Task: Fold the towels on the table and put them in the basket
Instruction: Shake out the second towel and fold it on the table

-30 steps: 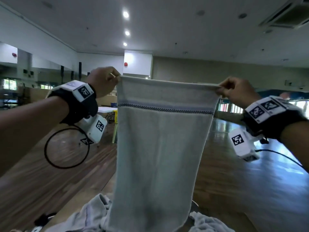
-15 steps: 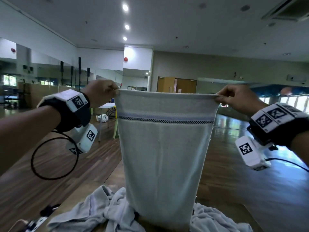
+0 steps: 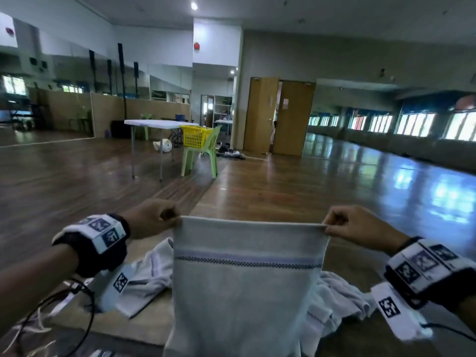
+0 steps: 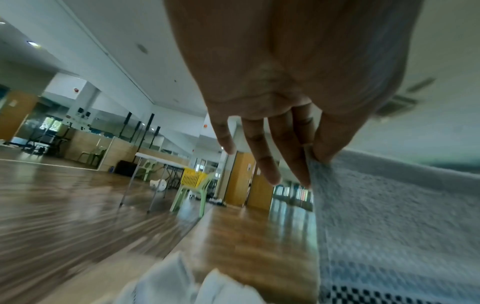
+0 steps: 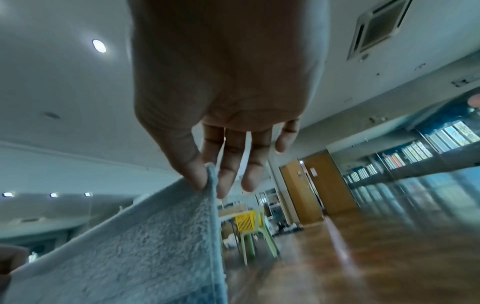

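I've got the towel (image 3: pixel 247 279) hanging between my hands, loose towels (image 3: pixel 144 276) on the table (image 3: pixel 154 328) behind it, basket (image 3: pixel 195 136) on a chair (image 3: pixel 203 155) way back.

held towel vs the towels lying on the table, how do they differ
The held towel hangs spread flat, its top edge stretched between the left hand and right hand; the crumpled towels lie bunched on the table. The held towel shows its whole striped band; the crumpled towels show only bits of stripe. All are pale terry cloth.

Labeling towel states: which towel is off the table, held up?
The striped towel, pinched at its top corners by both hands; the others lie crumpled on the table.
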The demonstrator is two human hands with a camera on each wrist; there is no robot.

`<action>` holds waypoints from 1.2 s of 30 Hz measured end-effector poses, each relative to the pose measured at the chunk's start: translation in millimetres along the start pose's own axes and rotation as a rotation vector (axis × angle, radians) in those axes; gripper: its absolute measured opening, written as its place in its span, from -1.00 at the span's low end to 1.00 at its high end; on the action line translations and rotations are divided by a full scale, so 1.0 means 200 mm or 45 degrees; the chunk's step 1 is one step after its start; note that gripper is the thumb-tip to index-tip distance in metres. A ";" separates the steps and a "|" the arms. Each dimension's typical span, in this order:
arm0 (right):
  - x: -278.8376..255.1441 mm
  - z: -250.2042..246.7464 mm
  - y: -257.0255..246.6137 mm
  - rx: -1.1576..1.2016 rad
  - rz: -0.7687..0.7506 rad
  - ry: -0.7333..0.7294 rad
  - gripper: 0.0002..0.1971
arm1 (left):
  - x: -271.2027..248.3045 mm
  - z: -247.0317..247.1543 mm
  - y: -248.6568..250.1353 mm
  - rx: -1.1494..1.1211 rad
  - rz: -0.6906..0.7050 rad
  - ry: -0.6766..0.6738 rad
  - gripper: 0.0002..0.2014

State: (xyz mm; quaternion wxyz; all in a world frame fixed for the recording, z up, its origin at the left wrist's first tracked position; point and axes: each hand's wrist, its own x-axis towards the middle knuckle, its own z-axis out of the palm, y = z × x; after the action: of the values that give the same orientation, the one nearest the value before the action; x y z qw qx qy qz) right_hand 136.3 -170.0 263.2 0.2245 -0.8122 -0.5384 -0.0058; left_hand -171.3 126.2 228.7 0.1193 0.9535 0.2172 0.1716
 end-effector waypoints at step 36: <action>0.04 1.36 0.63 -0.365 0.198 -0.410 -0.81 | 0.30 1.31 -0.34 0.131 -0.191 -0.254 -0.90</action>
State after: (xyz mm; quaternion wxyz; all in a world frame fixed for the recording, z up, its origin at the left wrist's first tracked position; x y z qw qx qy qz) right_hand 187.2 -101.8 -23.8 0.0177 -0.8653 -0.4968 0.0646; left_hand -47.1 172.5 -13.9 0.1036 0.9518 0.2834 0.0552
